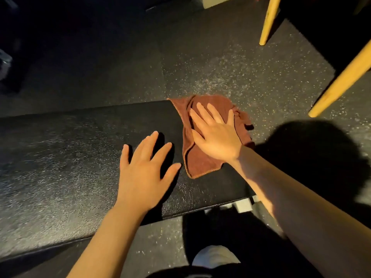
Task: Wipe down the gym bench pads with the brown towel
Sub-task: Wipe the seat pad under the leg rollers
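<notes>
Towel (202, 157), brown and crumpled, lies at the right end of a black bench pad (70, 157), pressed flat under the right hand (216, 135), fingers straight. Left hand (144, 173) rests beside it, fingers spread wide. Yellow legs (269, 21) stand far right.

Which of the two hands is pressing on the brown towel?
The right hand: it lies flat on the brown towel at the bench pad end. The left hand is spread over bare pad beside the towel.
</notes>
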The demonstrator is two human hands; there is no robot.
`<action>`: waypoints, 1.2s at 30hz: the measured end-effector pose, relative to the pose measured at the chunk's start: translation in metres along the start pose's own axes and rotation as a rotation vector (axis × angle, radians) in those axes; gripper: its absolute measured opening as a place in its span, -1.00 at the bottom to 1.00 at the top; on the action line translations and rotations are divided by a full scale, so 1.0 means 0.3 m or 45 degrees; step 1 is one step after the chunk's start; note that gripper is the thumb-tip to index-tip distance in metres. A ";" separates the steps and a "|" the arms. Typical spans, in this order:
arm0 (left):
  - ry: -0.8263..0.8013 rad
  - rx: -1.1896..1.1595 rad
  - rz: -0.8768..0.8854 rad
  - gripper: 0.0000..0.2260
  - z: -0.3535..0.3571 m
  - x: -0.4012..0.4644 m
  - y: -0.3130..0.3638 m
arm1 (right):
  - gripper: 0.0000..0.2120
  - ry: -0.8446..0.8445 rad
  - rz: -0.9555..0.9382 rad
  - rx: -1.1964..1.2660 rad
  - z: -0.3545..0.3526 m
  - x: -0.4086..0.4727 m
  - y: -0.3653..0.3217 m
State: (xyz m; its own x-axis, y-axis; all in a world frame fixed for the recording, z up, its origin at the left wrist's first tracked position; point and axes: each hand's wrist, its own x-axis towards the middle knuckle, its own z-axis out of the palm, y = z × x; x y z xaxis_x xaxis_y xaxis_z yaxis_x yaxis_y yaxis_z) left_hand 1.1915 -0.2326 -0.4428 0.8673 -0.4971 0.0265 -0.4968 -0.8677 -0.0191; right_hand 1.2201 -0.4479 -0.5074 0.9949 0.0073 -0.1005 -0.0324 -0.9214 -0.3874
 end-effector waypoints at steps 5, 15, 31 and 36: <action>0.109 -0.091 -0.037 -0.57 -0.134 -0.080 -0.057 | -0.25 0.028 -0.288 -0.003 0.049 -0.194 -0.135; 0.227 -0.042 -0.298 -0.62 -0.307 -0.437 -0.315 | -0.37 0.054 -1.112 -0.098 0.112 -0.270 -0.538; 0.569 -0.469 -1.223 -0.74 -0.335 -0.807 -0.674 | -0.54 -0.300 -1.361 0.142 0.069 -0.124 -1.246; 0.723 -0.251 -0.864 -0.82 -0.291 -0.768 -0.614 | -0.70 -0.252 -1.259 0.493 -0.041 -0.042 -1.244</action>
State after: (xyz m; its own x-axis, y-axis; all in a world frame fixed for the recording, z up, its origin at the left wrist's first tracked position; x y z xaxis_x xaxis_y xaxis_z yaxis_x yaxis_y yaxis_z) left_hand 1.0804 0.0414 -0.3581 0.8550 0.2399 0.4599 0.0734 -0.9337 0.3506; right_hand 1.2209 -0.1088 -0.3501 0.5647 0.7752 0.2830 0.7144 -0.2876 -0.6379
